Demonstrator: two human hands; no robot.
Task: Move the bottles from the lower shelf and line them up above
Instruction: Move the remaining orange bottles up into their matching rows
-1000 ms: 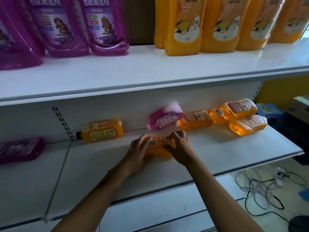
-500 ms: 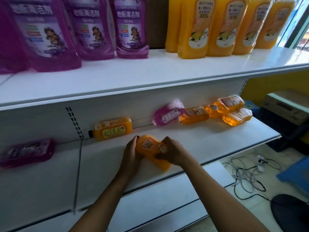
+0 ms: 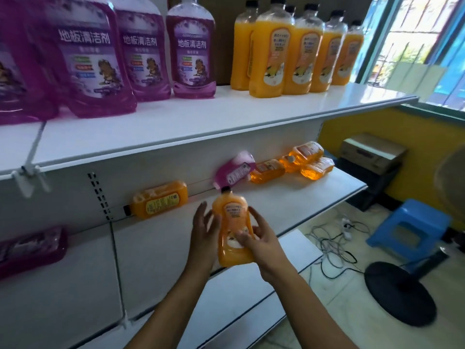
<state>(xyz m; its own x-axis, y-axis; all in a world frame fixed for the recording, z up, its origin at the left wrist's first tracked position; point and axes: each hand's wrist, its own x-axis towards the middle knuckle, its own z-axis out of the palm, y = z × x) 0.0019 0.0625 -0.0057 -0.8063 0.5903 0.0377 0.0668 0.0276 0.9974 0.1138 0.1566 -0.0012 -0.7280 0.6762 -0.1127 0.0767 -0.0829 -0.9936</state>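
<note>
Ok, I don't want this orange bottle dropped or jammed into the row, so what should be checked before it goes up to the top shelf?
1. Grip: right hand curls round the held orange bottle; left hand braces its side with straight fingers: ok.
2. Bottle upright, black cap on top: ok.
3. Clear of the lower shelf: ok.
4. Bare space on the upper shelf in front of the standing orange bottles: ok.
5. Cap tight: cannot tell.
6. Room at the row's right end: ok.

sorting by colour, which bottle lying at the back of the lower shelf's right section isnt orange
The purple bottle, leaning against the back panel; the other lying bottles there are orange.
</note>
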